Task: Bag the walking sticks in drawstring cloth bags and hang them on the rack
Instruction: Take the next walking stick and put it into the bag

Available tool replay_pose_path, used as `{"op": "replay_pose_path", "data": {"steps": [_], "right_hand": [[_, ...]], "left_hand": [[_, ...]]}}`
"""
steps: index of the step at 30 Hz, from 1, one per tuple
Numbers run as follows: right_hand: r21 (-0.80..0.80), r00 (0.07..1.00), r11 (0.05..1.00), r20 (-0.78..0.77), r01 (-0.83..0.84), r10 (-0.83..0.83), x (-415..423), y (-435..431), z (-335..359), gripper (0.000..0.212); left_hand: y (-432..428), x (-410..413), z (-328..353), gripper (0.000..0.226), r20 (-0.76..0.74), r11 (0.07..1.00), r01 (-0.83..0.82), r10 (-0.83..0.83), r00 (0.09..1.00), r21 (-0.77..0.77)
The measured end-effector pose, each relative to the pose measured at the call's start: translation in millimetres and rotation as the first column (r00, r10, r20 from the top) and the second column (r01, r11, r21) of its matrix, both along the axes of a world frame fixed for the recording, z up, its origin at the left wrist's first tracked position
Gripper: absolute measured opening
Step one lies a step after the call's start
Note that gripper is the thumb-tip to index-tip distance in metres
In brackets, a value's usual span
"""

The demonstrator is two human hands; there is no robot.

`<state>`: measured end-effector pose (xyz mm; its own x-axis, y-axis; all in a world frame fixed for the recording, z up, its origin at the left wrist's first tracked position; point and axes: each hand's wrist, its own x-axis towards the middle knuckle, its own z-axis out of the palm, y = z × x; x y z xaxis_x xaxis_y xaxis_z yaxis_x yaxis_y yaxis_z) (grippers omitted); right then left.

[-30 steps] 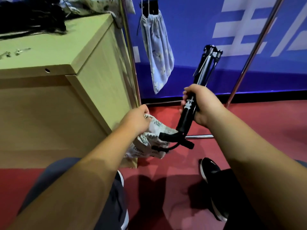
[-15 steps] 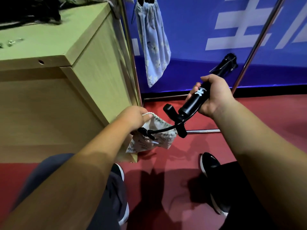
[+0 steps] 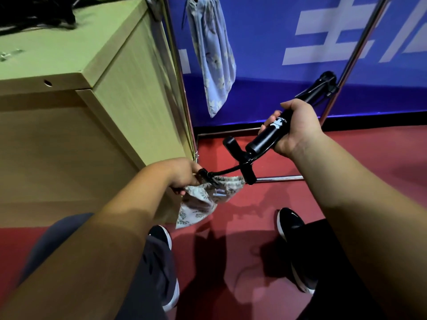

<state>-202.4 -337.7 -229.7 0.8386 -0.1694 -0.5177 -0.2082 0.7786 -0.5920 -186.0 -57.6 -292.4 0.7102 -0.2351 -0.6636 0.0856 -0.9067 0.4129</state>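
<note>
Right grip (image 3: 293, 128) closed round black folded walking stick (image 3: 268, 137), left grip (image 3: 182, 174) pinching mouth of white leaf-print drawstring cloth bag (image 3: 203, 202), stick's black strap (image 3: 227, 169) reaching this grip at bag mouth, handle end between both grips

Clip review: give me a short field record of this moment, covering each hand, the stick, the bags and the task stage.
left hand: pinches the mouth of the leaf-print bag
right hand: grips the black walking stick round its shaft
stick pose: folded, tilted, handle end lowest, strap reaching the bag's mouth
blue bag: hangs from the rack, top gathered
cabinet: wooden, left of the rack
stage: stick not yet inside the bag
</note>
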Motion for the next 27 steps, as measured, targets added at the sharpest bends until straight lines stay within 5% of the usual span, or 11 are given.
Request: {"op": "replay_pose_path", "data": {"steps": [3,7,11,19,23,27], "right_hand": [[0.035,1.0,0.999,-0.004,-0.009,0.009,1,3,0,0.011],[0.077,1.0,0.997,0.0,0.012,-0.012,0,5,1,0.011],[0.074,1.0,0.997,-0.014,0.016,-0.015,1,8,0,0.011],[0.09,0.999,0.996,-0.028,0.018,-0.016,4,9,-1,0.012],[0.081,0.999,0.996,-0.035,0.038,-0.035,5,11,-1,0.012],[0.03,0.994,0.995,-0.06,0.094,-0.092,7,12,-1,0.013]], "left_hand": [[-4,-3,-1,0.013,0.056,0.988,0.079,-0.088,0.995,0.136],[-9,-4,4,0.022,0.169,0.931,0.168,-0.232,0.958,0.324],[-8,3,3,0.032,0.205,0.917,0.189,-0.273,0.94,0.351],[7,15,4,0.026,0.251,0.985,-0.148,0.166,0.954,-0.086],[6,15,0,0.024,0.097,0.829,-0.378,0.452,0.887,-0.413],[2,10,5,0.024,-0.046,0.698,-0.487,0.549,0.835,-0.525]]}}
